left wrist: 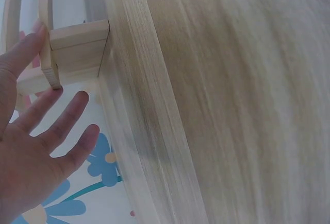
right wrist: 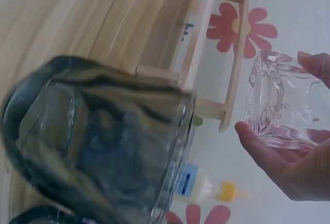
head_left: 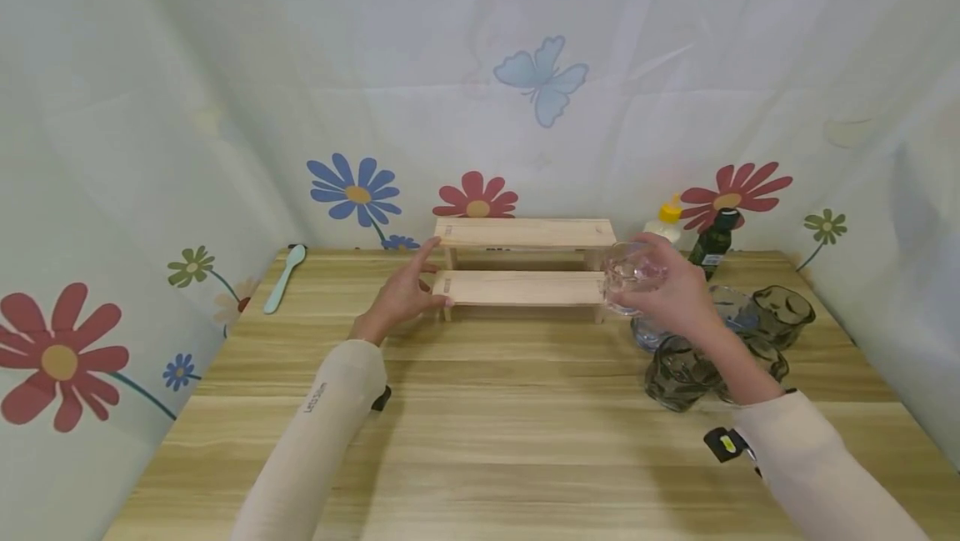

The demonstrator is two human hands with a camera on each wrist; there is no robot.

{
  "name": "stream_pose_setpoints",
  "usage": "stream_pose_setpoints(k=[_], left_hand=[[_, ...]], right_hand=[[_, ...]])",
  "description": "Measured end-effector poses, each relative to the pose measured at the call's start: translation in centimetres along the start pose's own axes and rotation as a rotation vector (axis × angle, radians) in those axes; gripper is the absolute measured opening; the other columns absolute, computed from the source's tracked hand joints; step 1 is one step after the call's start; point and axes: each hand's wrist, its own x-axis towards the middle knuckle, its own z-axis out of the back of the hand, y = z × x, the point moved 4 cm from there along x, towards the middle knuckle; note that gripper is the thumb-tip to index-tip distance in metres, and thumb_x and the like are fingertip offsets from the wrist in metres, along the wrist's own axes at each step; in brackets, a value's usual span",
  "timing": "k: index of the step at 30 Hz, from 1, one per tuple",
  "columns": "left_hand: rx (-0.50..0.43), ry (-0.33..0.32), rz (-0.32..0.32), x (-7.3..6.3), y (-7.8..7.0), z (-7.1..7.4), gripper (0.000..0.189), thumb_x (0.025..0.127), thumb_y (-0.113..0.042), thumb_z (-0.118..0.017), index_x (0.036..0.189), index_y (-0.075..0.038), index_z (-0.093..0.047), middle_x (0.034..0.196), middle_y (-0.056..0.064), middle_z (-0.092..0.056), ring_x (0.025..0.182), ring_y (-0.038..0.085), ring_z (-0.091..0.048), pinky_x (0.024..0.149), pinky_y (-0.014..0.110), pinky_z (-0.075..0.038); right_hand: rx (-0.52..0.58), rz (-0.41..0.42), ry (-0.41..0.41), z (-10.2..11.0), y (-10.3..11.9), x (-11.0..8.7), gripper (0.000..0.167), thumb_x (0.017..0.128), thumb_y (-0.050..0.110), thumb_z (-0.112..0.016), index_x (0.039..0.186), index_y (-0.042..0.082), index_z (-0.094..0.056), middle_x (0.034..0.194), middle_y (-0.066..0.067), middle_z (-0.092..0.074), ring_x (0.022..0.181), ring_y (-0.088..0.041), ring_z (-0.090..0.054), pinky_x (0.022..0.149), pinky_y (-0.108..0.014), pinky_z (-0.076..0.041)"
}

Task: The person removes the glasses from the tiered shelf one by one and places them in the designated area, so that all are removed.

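My right hand [head_left: 678, 287] holds a clear, wavy-walled glass cup [head_left: 632, 274] by its sides, at the right end of a two-tier wooden shelf [head_left: 525, 288]. The right wrist view also shows the cup [right wrist: 281, 100] between thumb and fingers. Whether its base touches the shelf, I cannot tell. At the shelf's left end, my left hand [head_left: 405, 295] touches the boards with its thumb and a finger. The left wrist view shows that hand [left wrist: 41, 152] with its fingers spread and fairly straight beside the board's end.
Several smoky glass cups [head_left: 675, 374] stand at the right, under and beside my right forearm. Behind them are a dark green bottle [head_left: 716, 241] and a yellow-capped bottle [head_left: 666, 224]. A pale green spoon [head_left: 285, 278] lies at the table's far left.
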Motion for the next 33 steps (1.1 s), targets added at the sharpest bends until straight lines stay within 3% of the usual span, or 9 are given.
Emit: stream_pose_setpoints(k=[10, 17, 24, 26, 28, 30, 33], left_hand=[[-0.008, 0.010, -0.001, 0.0, 0.0, -0.1, 0.107, 0.081, -0.029, -0.084, 0.159, -0.041, -0.012, 0.144, 0.016, -0.057, 0.105, 0.036, -0.067, 0.090, 0.052, -0.053], [-0.013, 0.010, 0.000, 0.0, 0.0, -0.2, 0.107, 0.081, -0.029, -0.084, 0.158, -0.042, -0.012, 0.143, 0.016, -0.057, 0.105, 0.037, -0.067, 0.090, 0.052, -0.052], [-0.009, 0.010, 0.008, 0.0, -0.1, -0.2, 0.108, 0.081, -0.028, -0.085, 0.158, -0.042, -0.011, 0.145, 0.017, -0.055, 0.108, 0.038, -0.066, 0.092, 0.054, -0.052], [-0.008, 0.010, 0.008, 0.0, 0.0, -0.2, 0.108, 0.081, -0.029, -0.085, 0.158, -0.042, -0.011, 0.145, 0.017, -0.055, 0.107, 0.037, -0.066, 0.092, 0.054, -0.053], [-0.013, 0.011, 0.006, 0.0, 0.0, -0.2, 0.108, 0.081, -0.029, -0.085, 0.158, -0.042, -0.011, 0.144, 0.016, -0.056, 0.107, 0.037, -0.067, 0.091, 0.053, -0.053], [-0.014, 0.012, 0.000, 0.1, 0.0, -0.2, 0.108, 0.081, -0.029, -0.085, 0.159, -0.042, -0.011, 0.144, 0.016, -0.056, 0.106, 0.037, -0.067, 0.090, 0.053, -0.053], [-0.017, 0.013, -0.004, 0.1, 0.1, -0.1, 0.107, 0.081, -0.029, -0.084, 0.159, -0.042, -0.011, 0.145, 0.015, -0.056, 0.106, 0.037, -0.067, 0.088, 0.052, -0.053]], right_hand=[[-0.015, -0.052, -0.041, 3.2, -2.7, -2.1, 0.088, 0.084, 0.027, -0.082, 0.153, 0.010, -0.030, 0.140, -0.031, -0.050, 0.122, -0.051, -0.054, 0.088, -0.061, -0.052], [-0.109, -0.082, -0.130, 5.2, -4.9, -3.4, 0.088, 0.082, 0.027, -0.083, 0.151, 0.005, -0.033, 0.137, -0.033, -0.053, 0.114, -0.050, -0.056, 0.077, -0.050, -0.051], [-0.127, -0.121, -0.214, 7.0, -7.2, -4.6, 0.086, 0.081, 0.021, -0.084, 0.150, 0.006, -0.036, 0.136, -0.036, -0.050, 0.116, -0.054, -0.051, 0.080, -0.059, -0.048], [-0.117, -0.125, -0.226, 7.5, -7.8, -4.9, 0.084, 0.082, 0.020, -0.083, 0.150, 0.005, -0.036, 0.137, -0.036, -0.049, 0.116, -0.053, -0.050, 0.076, -0.050, -0.051], [-0.111, -0.139, -0.233, 7.9, -8.3, -5.3, 0.083, 0.083, 0.020, -0.082, 0.150, 0.005, -0.035, 0.138, -0.036, -0.049, 0.111, -0.046, -0.053, 0.071, -0.035, -0.052], [-0.113, -0.156, -0.240, 8.4, -8.9, -5.7, 0.084, 0.084, 0.022, -0.081, 0.151, 0.005, -0.033, 0.138, -0.037, -0.049, 0.102, -0.023, -0.058, 0.064, -0.019, -0.048], [-0.118, -0.189, -0.253, 9.2, -9.7, -6.3, 0.087, 0.084, 0.025, -0.081, 0.152, 0.005, -0.031, 0.138, -0.037, -0.050, 0.087, 0.009, -0.048, 0.058, -0.008, -0.041]])
